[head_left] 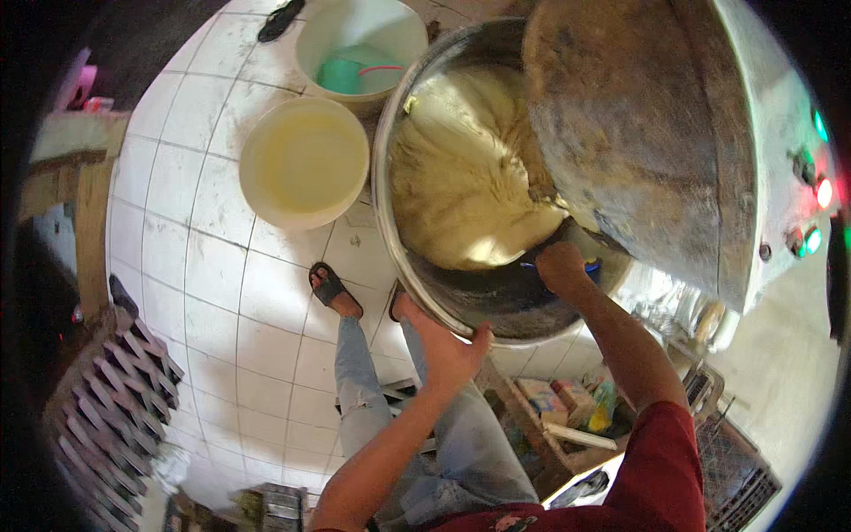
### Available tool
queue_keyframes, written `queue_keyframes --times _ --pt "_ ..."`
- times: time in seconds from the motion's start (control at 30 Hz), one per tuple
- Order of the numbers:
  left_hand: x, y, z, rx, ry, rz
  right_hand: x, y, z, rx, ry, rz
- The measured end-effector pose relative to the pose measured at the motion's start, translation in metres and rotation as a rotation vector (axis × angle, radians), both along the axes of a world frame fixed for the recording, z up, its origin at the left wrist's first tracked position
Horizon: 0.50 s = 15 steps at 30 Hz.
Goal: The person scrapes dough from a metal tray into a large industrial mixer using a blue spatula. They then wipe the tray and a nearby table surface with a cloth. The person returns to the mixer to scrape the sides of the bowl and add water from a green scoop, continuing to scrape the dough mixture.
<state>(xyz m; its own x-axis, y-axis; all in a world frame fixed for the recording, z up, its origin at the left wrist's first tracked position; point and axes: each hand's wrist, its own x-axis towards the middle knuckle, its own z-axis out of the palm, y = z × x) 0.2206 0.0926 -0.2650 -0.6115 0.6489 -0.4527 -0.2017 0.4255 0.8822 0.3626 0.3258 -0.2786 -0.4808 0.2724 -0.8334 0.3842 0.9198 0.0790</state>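
Note:
A large metal mixing bowl (387, 232) holds a big mass of pale, smooth dough (465, 168). My left hand (450, 344) grips the bowl's near rim, with the thumb along the edge. Inside the bowl, by the near right wall, my right hand (560, 269) is closed round a blue hand tool (592, 265). Only small blue edges stick out on either side of the fist, so its full shape is hidden. The hand is close to the dough's near edge. Part of the dough lies hidden beneath the mixer's head (634, 124).
A yellowish tub (304, 164) stands left of the bowl; behind it, a white bucket (399, 31) contains a green vessel. Lit green and red lamps (824, 192) are on the machine's right side. A wooden crate (532, 434) with packets and a dark plastic crate (736, 470) sit near right.

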Motion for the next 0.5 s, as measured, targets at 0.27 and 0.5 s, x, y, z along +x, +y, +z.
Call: queue_keyframes --times 0.27,0.5 --pt "0.015 0.000 0.000 -0.044 0.023 0.099 0.027 -0.005 0.017 0.061 -0.148 0.038" --pt "-0.023 -0.007 0.008 -0.072 0.059 0.126 0.017 -0.042 0.124 0.395 0.744 -0.483"
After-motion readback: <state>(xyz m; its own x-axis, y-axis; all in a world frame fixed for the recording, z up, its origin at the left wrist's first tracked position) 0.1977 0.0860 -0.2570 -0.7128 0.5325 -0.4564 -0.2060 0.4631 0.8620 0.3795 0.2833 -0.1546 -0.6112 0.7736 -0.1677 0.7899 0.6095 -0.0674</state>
